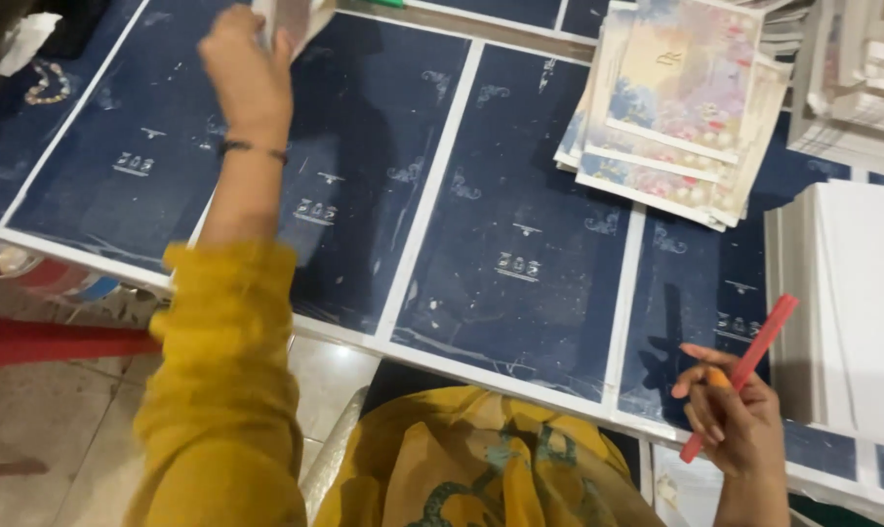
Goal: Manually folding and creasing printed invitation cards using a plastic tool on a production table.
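I see big dark blue sheets (364, 176) with white borders covering the table. My left hand (245, 68) reaches far up and pinches a pale card (291, 20) at the top edge. My right hand (735, 415), low and near me, grips a red stick (744, 371) that slants up to the right.

I note printed sheets (520, 224) lying side by side across the desk (462, 366). A fanned pile of cards (676, 107) lies on them at far right. Right of the sheets stands a stack of blank boards (852, 303); further stacks (852, 78) sit behind it. The left hand (242, 68) is at the far edge, touching what may be a card. The right hand (735, 415), at the near edge, holds a stick (749, 366). A chain (47, 88) lies far left.
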